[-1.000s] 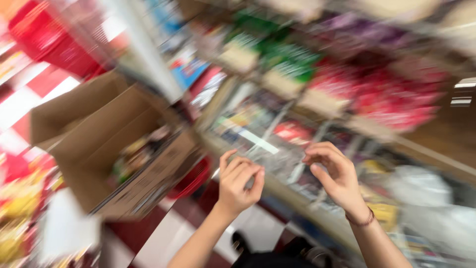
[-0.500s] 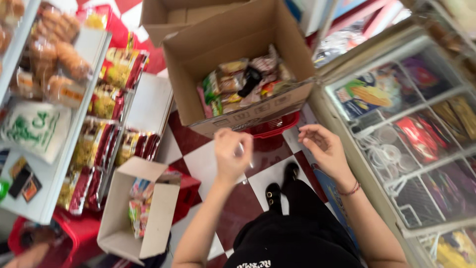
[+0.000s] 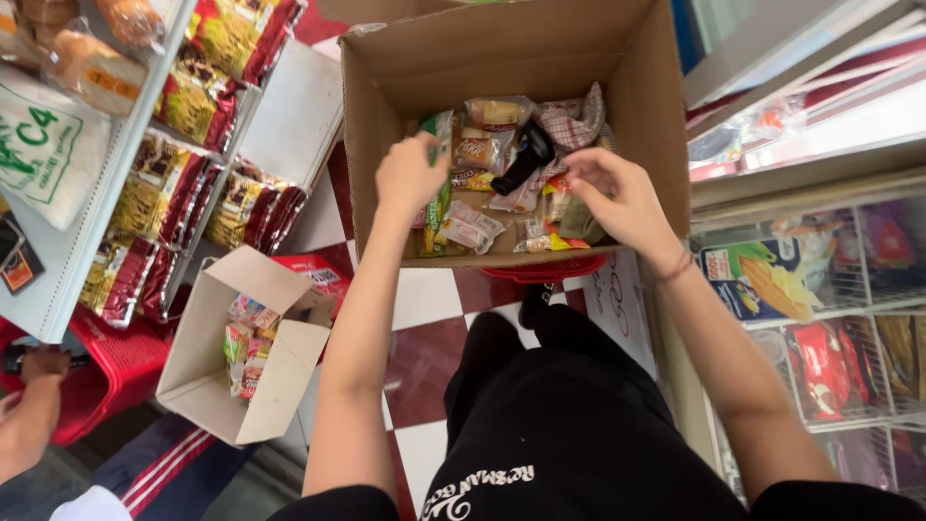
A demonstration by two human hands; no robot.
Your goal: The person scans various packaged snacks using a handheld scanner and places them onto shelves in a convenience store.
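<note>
Both hands reach down into a big brown cardboard box [image 3: 386, 145] that sits on a red stool [image 3: 540, 271] over the checked floor. The left hand [image 3: 410, 177] is curled loosely, with its fingers on a green packet [image 3: 439, 130] near the box's left side; I cannot tell if it grips the packet. The right hand [image 3: 614, 198] is half open, fingers bent over the small snack packets [image 3: 470, 228] lying in a heap at the bottom.

The packets look light and thin. They are shiny plastic, so they are likely slippery and crinkly, and soft enough to squash. I think the best place to pinch one is at its flat sealed edge, not the puffy middle. A dark packet [image 3: 526, 154] lies slanted across the heap.

The box is stiff card with rough cut edges. A smaller white box [image 3: 280, 376] with more packets sits on the floor to the left, beside shelves [image 3: 68, 280] of red and yellow bags
</note>
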